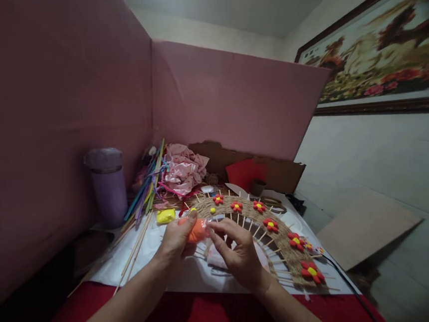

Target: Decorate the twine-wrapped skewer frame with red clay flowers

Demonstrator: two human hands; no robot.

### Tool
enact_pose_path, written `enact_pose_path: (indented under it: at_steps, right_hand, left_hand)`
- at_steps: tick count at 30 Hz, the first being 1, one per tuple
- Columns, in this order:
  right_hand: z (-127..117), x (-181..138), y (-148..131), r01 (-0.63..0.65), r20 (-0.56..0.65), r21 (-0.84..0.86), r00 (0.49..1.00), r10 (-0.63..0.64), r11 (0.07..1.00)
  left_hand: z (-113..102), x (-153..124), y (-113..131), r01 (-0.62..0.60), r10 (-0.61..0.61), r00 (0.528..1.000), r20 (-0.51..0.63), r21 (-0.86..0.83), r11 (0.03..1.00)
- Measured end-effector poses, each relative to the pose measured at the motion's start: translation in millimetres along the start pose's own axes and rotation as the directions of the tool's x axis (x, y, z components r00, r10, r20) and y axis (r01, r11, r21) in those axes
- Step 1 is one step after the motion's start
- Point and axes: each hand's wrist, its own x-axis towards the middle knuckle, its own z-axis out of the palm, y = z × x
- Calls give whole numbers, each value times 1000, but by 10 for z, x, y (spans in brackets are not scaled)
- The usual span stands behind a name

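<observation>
My left hand [178,239] is closed around an orange packet of what looks like soft modelling clay [197,231] in clear wrapping. At the packet's right end, the thumb and fingers of my right hand [239,251] pinch the clear plastic. Behind and to the right of my hands lies a curved woven twine piece [280,230] with thin sticks poking out along both edges. Red flowers with yellow centres, such as the nearest red flower [312,272], sit along it. A yellow packet [165,216] rests just beyond my left hand.
White paper [111,267] covers the table over a red cloth [175,317]. A lidded purple cup [109,190] stands at left, near coloured sticks [150,179] and crumpled pink fabric [185,168]. A black cable [347,282] runs down the right edge. Pink panels [231,99] wall the back and left.
</observation>
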Motion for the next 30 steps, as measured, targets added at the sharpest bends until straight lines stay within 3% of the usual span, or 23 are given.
enact_pose_path:
  at_steps: [7,15,20,30]
  right_hand:
    - [7,-4,53,5,28,27,1000,-6,1000]
    - [-51,54,147,-24,-27,67,999,26,997]
    - [-27,48,168,1,-17,140,1000,1,990]
    - [12,32,67,-76,71,120,995,68,990]
  left_hand:
    - [-6,-6,39,12,-13,1000,15,58,998]
    - [-20,-51,62,-29,8,956,292,69,997]
    - [-44,-20,59,12,-40,972,232,121,993]
    - [13,-20,9,-47,40,999,35,231,972]
